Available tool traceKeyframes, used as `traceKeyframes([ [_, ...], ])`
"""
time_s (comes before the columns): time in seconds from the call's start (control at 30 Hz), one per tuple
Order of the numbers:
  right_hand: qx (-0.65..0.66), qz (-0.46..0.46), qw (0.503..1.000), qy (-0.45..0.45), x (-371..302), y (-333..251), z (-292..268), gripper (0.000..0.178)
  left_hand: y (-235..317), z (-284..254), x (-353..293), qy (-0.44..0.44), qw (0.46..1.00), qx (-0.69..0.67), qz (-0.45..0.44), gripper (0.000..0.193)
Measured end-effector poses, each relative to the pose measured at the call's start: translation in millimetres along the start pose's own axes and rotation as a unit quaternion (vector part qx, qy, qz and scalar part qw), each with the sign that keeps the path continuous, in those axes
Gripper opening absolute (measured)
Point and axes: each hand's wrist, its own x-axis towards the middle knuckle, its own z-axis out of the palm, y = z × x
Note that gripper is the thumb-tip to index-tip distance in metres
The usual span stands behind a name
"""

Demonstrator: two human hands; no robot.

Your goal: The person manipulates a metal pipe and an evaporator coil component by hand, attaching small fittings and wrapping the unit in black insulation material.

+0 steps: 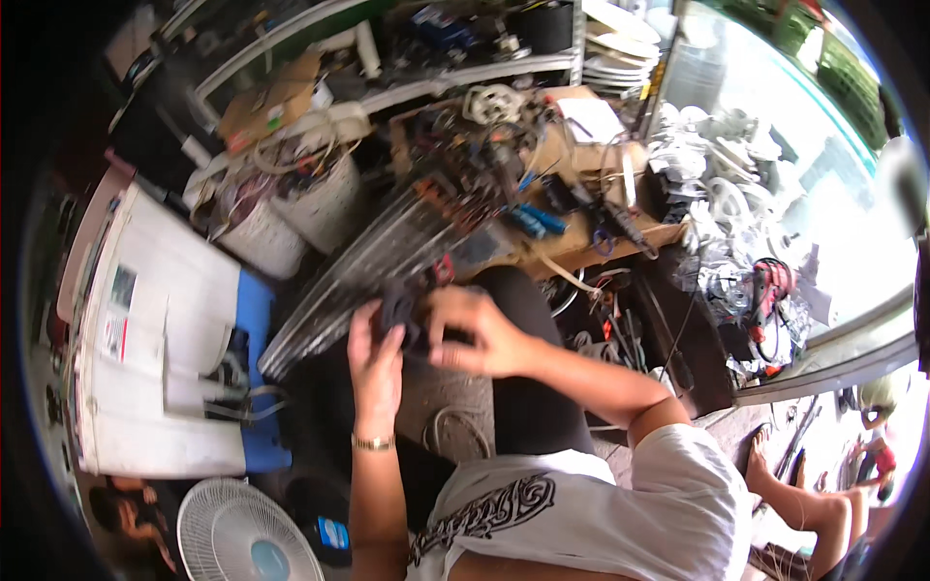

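My left hand (376, 353) is closed round a small dark, chunky part (395, 312), thumb in front and fingers behind it. What kind of part it is stays unclear, as it is dark and blurred. From the right, my right hand (477, 331) reaches in with bent fingers, its fingertips pinching at the part's right side. Both hands are above my lap, in front of a long clear plastic-like sheet (363, 266) that slants up to the workbench (572, 232). A small red thing (443, 268) lies just beyond the hands.
Blue-handled tools (538, 221) and a dark tool (625, 228) lie on the cluttered bench. White buckets (325, 208) of wires stand left, near a white appliance (165, 339) and a fan (247, 537). White parts in plastic bags (722, 184) pile up right. Another person's leg (804, 504) shows lower right.
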Motion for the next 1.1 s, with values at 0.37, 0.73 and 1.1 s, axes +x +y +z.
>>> traceKeyframes([
  [0.37,0.329,0.368,0.868,-0.052,50,72,58,0.025,85,-95,36,-0.118,0.941,0.314,-0.047,0.039],
  [0.73,0.221,0.373,0.892,-0.132,96,125,156,0.031,61,-199,65,-0.063,0.882,0.375,-0.278,0.051],
  [1.1,0.236,0.542,0.799,-0.110,4,209,270,0.032,-80,-321,2,0.052,0.912,0.314,-0.259,0.033],
])
